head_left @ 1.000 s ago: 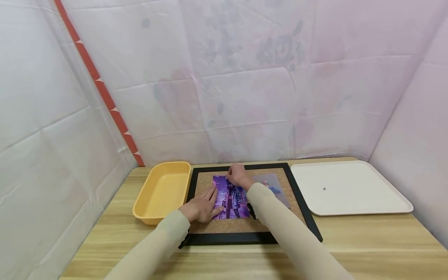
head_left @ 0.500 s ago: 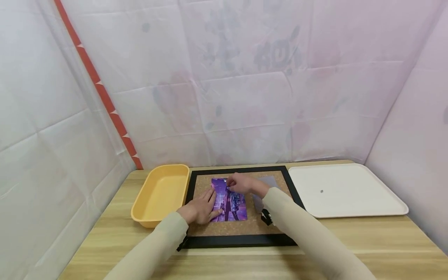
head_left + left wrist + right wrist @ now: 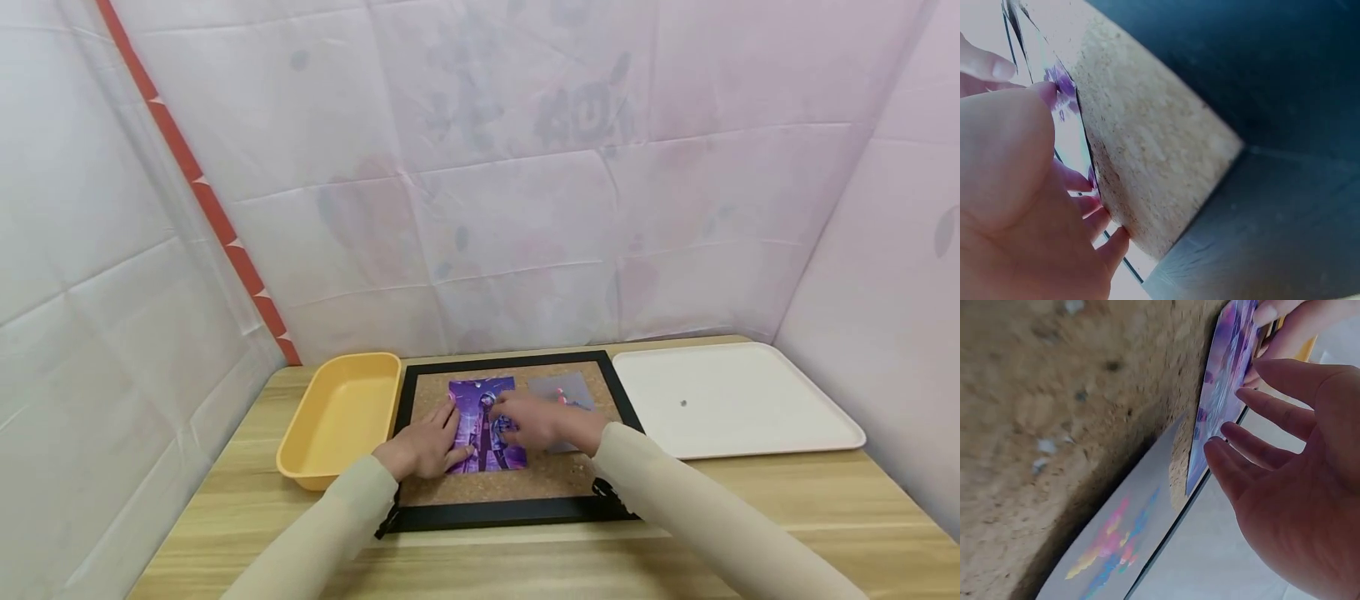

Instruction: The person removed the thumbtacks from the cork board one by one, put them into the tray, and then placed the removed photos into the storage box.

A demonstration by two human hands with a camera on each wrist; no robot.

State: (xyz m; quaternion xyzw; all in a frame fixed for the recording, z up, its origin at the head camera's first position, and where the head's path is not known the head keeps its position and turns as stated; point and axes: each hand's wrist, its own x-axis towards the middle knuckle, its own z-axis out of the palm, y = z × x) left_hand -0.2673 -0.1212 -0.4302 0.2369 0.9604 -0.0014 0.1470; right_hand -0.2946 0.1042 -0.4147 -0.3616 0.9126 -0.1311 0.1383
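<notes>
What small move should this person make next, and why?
Probably move the right grip toward the small dark object on the white rectangular tray: it appears to hold nothing, while the left grip rests on the left edge of the rectangular purple printed sheet. The object may be a fastener, but is too small to tell.

From the head, soft, bright light falls evenly on the cloth [image 3: 517, 217] ahead of the left hand [image 3: 423, 446]. A faint shadow lies on the table [image 3: 817, 517] below the right hand [image 3: 534, 421]. From the left wrist, the purple picture [image 3: 1072, 122] glares white by the left hand's fingers, and everything looks bluish. From the right wrist, it is dimmer, and the cork [image 3: 1054, 375] beside the right hand is blurry.
</notes>
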